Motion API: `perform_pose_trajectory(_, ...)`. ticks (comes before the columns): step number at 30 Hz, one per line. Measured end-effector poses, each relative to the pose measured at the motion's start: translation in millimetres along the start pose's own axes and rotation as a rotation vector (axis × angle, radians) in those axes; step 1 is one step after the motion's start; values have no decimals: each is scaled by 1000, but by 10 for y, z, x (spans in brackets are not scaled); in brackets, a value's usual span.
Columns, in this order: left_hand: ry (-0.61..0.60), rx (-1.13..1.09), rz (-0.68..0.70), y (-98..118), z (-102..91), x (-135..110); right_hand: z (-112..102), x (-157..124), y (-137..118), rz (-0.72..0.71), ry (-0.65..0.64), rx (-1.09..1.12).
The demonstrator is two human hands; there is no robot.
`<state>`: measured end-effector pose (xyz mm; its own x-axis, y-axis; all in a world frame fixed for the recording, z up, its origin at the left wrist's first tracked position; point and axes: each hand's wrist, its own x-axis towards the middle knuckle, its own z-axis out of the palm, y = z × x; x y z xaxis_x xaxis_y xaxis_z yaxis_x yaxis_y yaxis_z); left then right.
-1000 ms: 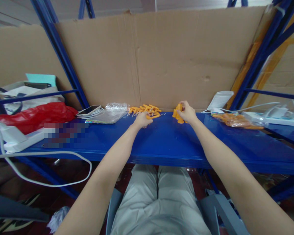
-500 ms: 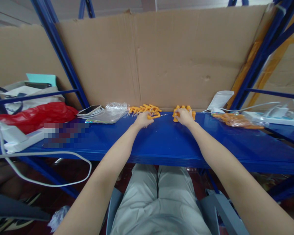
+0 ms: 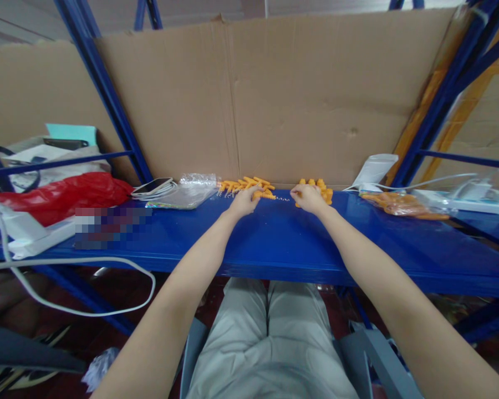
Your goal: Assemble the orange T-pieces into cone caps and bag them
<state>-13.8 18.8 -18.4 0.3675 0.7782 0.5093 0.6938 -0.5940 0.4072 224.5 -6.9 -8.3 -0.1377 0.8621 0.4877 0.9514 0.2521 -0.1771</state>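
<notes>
Both my arms reach forward onto a blue metal shelf point(image 3: 274, 244). My left hand point(image 3: 244, 201) rests at the near edge of a loose pile of small orange pieces point(image 3: 245, 185), with its fingers curled on one of them. My right hand point(image 3: 308, 198) lies just left of a second, neater cluster of orange pieces point(image 3: 322, 188) and its fingers are pinched together; what they hold is too small to make out. Thin metal chains point(image 3: 280, 197) lie on the shelf between the two hands.
A cardboard sheet point(image 3: 283, 94) backs the shelf. To the left lie a clear plastic bag point(image 3: 187, 191), a phone point(image 3: 152, 186), a red bag point(image 3: 62, 197) and a white cable point(image 3: 79, 266). On the right are a bag of orange pieces point(image 3: 399, 204), a white pouch point(image 3: 374, 168) and a power strip point(image 3: 461, 200).
My right hand came down from holding orange pieces above the shelf, left them in the right cluster, and slid left toward the chains. My left hand shifted slightly at the pile's edge.
</notes>
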Motion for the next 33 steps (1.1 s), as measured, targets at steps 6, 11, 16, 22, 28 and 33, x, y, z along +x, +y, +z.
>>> perform_pose_trajectory(6,-13,-38,-9,18,-7,-11,27,32,-2,-53,-24,116)
perform_pose_trajectory(11,2,-8,-1,7,-5,0,88,81,131,-122,10,170)
perform_pose_trajectory(16,10,-14,-17,7,4,2,108,91,241,-84,33,183)
perform_pose_trajectory(22,14,-17,-21,18,3,-4,190,141,305,-46,96,190)
perform_pose_trajectory(28,46,-33,9,-6,13,0,135,126,242,-130,159,230)
perform_pose_trajectory(33,2,-61,7,14,6,-3,44,33,-73,-142,-48,476)
